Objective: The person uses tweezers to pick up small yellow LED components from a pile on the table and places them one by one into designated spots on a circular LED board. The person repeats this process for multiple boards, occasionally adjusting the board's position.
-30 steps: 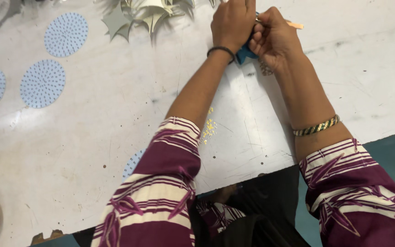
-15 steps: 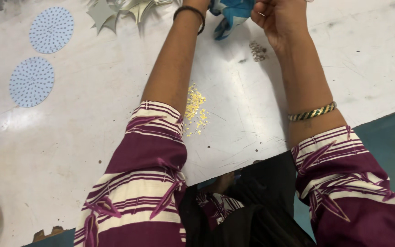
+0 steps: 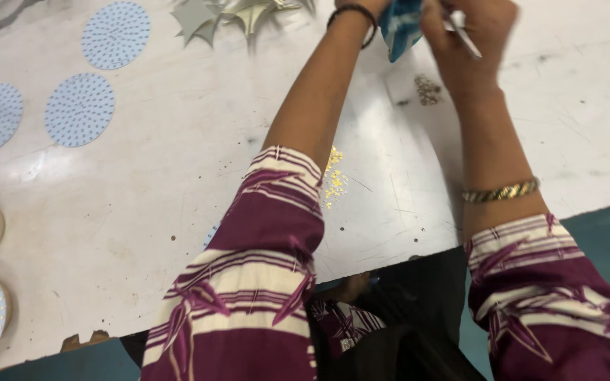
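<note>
At the top of the frame, the right hand [image 3: 471, 32] grips a thin white stick [image 3: 464, 35] against a blue piece [image 3: 398, 25]. The left hand [image 3: 368, 5] is mostly cut off, its grip unclear. Yellow bits [image 3: 333, 180] lie on the bench [image 3: 142, 197]

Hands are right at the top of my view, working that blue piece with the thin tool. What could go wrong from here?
1. The right hand holds a thin white stick-like tool against the blue piece, close to the left hand's fingers; a slip might jab them.
2. The left forearm hangs over the small yellow bits on the white table; the sleeve might scatter them.
</note>
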